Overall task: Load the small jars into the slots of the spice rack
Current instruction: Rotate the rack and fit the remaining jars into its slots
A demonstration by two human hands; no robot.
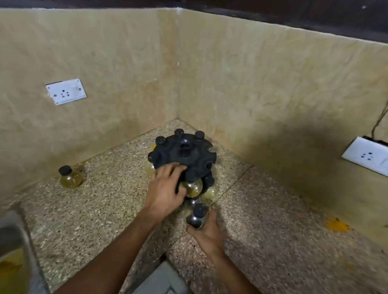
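The left hand (166, 190) covers the near-left side of the spice rack (183, 153), hiding the slots beneath it. The jar (197, 216) in the right hand (206, 235) is blurred; its contents cannot be told, and the fingers are out of sight behind it. Both forearms and the sink (1, 242) at lower left are cut off by the picture's edge.

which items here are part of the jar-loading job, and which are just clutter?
Job:
- black spice rack, several jars already slotted
- left hand resting on the rack
- jar held in right hand
- loose jar on the counter by the left wall

Lying about:
- left wall socket
- right wall socket, with its cable
- sink
- yellow stain
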